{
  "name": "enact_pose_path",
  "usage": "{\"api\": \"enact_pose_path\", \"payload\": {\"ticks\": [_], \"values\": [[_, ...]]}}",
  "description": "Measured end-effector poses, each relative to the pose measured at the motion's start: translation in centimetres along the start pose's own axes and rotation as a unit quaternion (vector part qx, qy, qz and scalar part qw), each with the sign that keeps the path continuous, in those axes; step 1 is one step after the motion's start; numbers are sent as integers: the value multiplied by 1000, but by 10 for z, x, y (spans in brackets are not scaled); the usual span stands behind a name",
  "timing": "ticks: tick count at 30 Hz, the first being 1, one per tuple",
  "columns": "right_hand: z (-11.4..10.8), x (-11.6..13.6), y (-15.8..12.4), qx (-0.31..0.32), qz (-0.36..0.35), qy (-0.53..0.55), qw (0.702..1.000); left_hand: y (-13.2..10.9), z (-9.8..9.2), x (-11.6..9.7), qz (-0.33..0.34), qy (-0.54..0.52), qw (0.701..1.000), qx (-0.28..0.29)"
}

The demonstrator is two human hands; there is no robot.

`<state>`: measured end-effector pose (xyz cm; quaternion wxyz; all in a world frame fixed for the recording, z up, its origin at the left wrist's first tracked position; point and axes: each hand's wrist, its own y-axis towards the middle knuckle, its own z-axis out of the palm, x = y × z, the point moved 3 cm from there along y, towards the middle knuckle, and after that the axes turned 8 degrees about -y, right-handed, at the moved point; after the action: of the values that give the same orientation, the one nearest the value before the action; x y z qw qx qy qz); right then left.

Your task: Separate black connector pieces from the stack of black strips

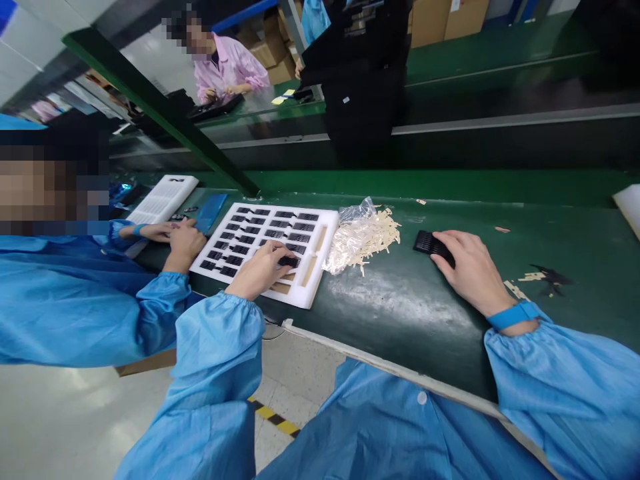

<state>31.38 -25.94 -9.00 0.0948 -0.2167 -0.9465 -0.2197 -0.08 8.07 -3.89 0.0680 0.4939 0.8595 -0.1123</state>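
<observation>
- Well to the left of the person's left fingers, past the tray's edge, a co-worker's hand [185, 245] bends over the bench.
- The left forearm, in a loose blue sleeve [217, 333], slants forward and a little rightward, its gathered cuff ending at the wrist.
- The left hand [256, 270] arches palm-down over the tray, its thumb and fingertips drawn together on a small black part [289, 261].
- Beneath those fingers sits the white tray [327, 217]; rows of black pieces [240, 239] lie in its slots, beyond the fingertips and to their left.
- Just right of the left fingers, against the tray's side, a clear plastic bag [345, 247] lies crumpled among loose cream pieces [384, 233], which fill part of the gap between the two hands.
- At the right fingertips a ridged black block [424, 242] rests on the green bench [395, 320], its left end projecting past them.
- The right hand [470, 270] comes in from the right, knuckles up, clamped on the block with fingers over its top and thumb along the near side.
- Behind those fingers a blue wristband [517, 315] circles the wrist; black scraps [550, 280] lie farther right.
</observation>
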Motion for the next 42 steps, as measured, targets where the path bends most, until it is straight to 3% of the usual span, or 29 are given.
{"api": "enact_pose_path", "payload": {"ticks": [5, 10, 14, 19, 22, 26, 33, 39, 42], "values": [[-10, -2, -1, -68, 35, 35, 996, -3, -10, -6, 41, 21, 999, -3], [-18, -3, -5, -129, 114, 79, 982, -17, -29, -22, 69, 18, 993, -97], [-17, -3, -6, -140, 139, 112, 974, -13, -20, -77, 123, -90, 983, -102], [-16, -5, -8, -145, 148, 135, 969, 13, 24, -173, 301, -189, 933, -59], [-17, -6, -9, -147, 153, 138, 967, 27, 49, -203, 350, -221, 909, -57], [-17, -5, -8, -138, 157, 144, 967, 30, 67, -204, 356, -244, 902, 6], [-19, -4, -7, -134, 175, 150, 964, 12, 59, -184, 279, -309, 906, 75], [-19, -4, -7, -138, 170, 146, 965, 7, 51, -192, 245, -310, 917, 55], [-19, -4, -7, -141, 170, 148, 964, 11, 48, -202, 298, -236, 924, 46]]}}
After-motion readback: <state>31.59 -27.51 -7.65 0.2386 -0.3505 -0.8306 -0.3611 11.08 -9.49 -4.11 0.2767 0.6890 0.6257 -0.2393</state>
